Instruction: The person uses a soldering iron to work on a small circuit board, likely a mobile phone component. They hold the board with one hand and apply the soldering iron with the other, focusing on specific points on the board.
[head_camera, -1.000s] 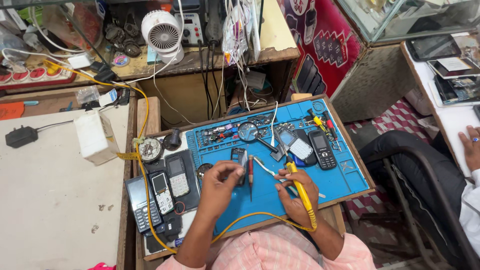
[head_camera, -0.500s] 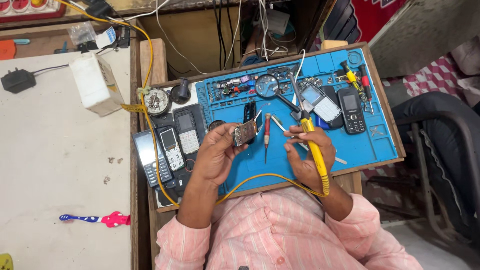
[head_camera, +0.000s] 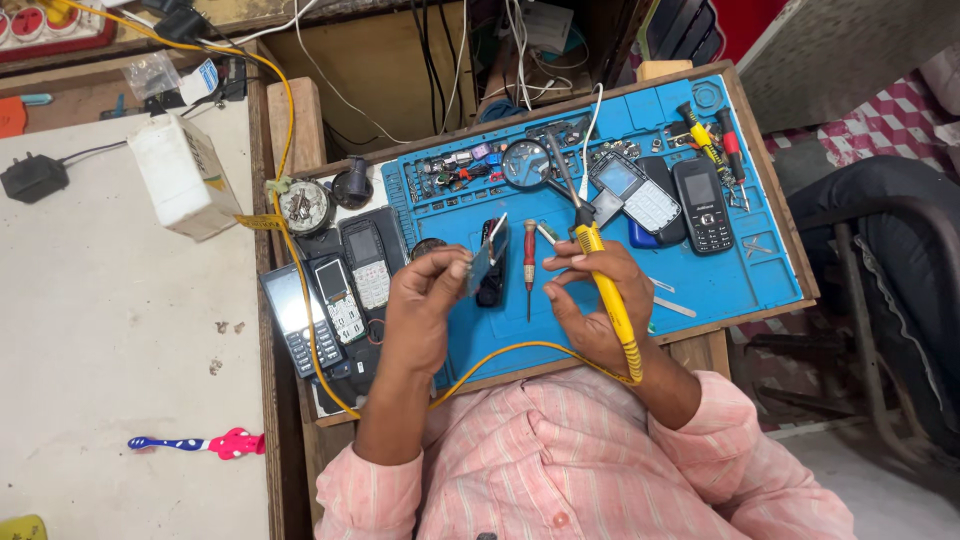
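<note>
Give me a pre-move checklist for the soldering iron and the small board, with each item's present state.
1. Iron held firmly: ok. The right hand grips the yellow soldering iron.
2. Board held: ok. The left hand pinches the small board above the blue mat.
3. Tip clear of the board: ok. The tip points toward the magnifier, apart from the board.
4. Tip hot: cannot tell.
5. Cord free: not ok. The yellow cord loops under the left arm and across the phones.
6. Screwdriver out of the way: not ok. It lies between the hands.
</note>
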